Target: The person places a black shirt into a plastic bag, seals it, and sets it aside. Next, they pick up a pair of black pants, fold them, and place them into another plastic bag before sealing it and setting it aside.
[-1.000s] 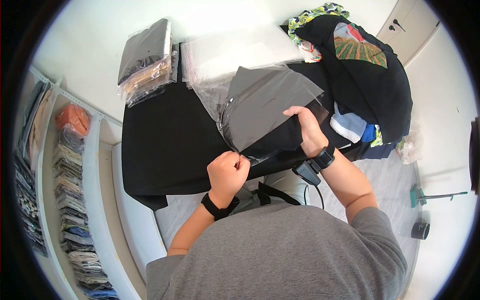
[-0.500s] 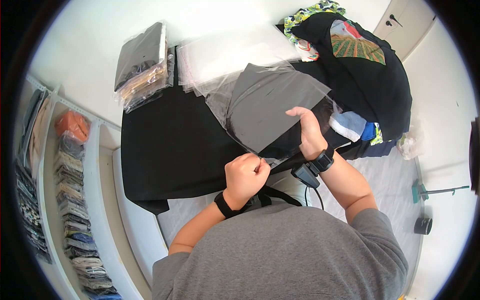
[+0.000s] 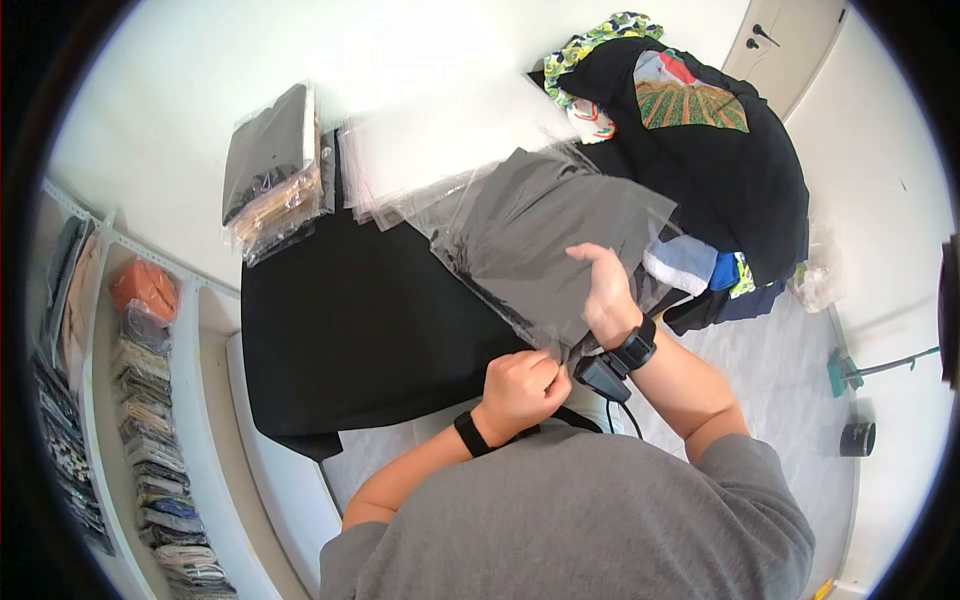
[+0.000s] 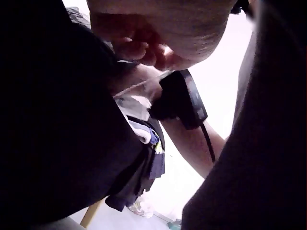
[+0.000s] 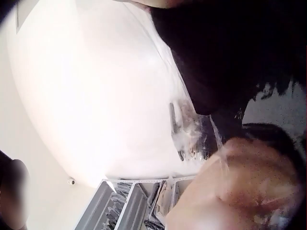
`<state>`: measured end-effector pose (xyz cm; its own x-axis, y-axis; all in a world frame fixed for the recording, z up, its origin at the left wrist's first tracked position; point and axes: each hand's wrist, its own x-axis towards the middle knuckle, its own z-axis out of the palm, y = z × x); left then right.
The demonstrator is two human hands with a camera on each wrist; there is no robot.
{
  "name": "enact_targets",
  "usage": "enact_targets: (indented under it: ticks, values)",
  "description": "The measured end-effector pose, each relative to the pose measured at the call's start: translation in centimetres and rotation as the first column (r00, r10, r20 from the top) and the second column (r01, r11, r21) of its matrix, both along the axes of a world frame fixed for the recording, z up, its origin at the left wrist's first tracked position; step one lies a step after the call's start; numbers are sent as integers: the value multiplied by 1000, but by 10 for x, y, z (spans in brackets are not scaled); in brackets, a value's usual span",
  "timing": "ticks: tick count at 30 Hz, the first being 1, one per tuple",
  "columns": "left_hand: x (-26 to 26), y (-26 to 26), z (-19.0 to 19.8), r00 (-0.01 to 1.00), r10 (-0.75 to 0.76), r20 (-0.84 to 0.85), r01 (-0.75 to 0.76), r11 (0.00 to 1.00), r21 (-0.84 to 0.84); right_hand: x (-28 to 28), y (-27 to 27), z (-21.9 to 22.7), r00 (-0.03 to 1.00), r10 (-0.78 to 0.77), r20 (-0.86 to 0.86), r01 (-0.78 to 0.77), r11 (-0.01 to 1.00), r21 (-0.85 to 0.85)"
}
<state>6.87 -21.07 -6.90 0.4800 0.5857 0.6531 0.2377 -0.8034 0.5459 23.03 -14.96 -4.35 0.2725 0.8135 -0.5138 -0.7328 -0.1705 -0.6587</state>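
A dark folded garment point(image 3: 540, 225), greyish under its clear plastic bag point(image 3: 447, 243), tilts up over the near side of the black-covered table point(image 3: 350, 330). My left hand point(image 3: 522, 390) pinches the bag's near lower corner with curled fingers; the left wrist view shows those fingers point(image 4: 139, 51) bunched together. My right hand point(image 3: 610, 300) holds the garment's right part, thumb across the top and the other fingers hidden beneath. In the right wrist view, black cloth point(image 5: 206, 57) and see-through film appear above a hand point(image 5: 240, 187).
Flat clear bags point(image 3: 450, 130) lie along the back. Packed garments point(image 3: 270, 170) are stacked at the back left. Loose clothes point(image 3: 720, 170) hang over the right end, beside a blue-and-white cloth point(image 3: 680, 265). Shelves of packed clothes point(image 3: 165, 440) line the left wall.
My left hand has moved right, drawing the bag's corner closer to my right hand. The garment and bag have tilted and creased. The head view has shifted slightly.
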Motion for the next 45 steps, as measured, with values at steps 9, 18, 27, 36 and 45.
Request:
enact_targets:
  ticks: [9, 18, 27, 36, 45]
  values:
    - [-38, 22, 31, 984, 171, -51, -114, 382, -917, 21, -14, 24, 911, 363, -194, -356, 932, 70]
    - [-44, 15, 16, 974, -105, 199, 224, 355, -908, 2, 8, -12, 926, 330, -186, -303, 940, 158]
    - [-57, 15, 5, 985, -67, 161, 174, 346, -922, -7, 30, 3, 889, 399, -225, -363, 913, 184]
    - [-61, 14, 10, 962, -222, 156, 226, 337, -914, -12, 44, -22, 876, 440, -199, -429, 898, 96]
    - [-65, 14, 11, 943, -286, 169, 261, 323, -910, -36, 61, -6, 847, 517, -125, -507, 856, 102]
